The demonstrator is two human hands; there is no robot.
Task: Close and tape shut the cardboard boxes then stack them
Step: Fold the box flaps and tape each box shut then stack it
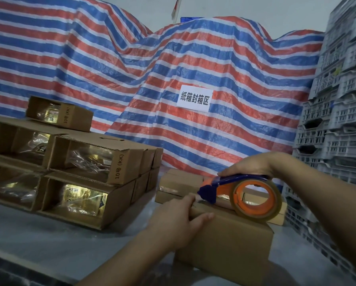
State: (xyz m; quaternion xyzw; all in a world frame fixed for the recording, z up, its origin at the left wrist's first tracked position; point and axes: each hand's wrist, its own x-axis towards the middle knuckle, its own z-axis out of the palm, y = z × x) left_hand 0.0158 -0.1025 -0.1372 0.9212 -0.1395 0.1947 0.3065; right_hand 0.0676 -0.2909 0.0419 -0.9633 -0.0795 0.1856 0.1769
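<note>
Right hand (248, 165) grips the tape dispenser (241, 195) atop the cardboard box (224, 250) on the desk (49, 240); left hand (179, 219), fingers straight, presses the box's near-left edge.

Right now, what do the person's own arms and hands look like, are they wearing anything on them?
Both arms are bare as far as the picture shows: no sleeves, gloves, watch, rings or bracelets on the left hand or the right hand. The forearms enter from the bottom and right edges, so anything worn higher up is out of view.
</note>
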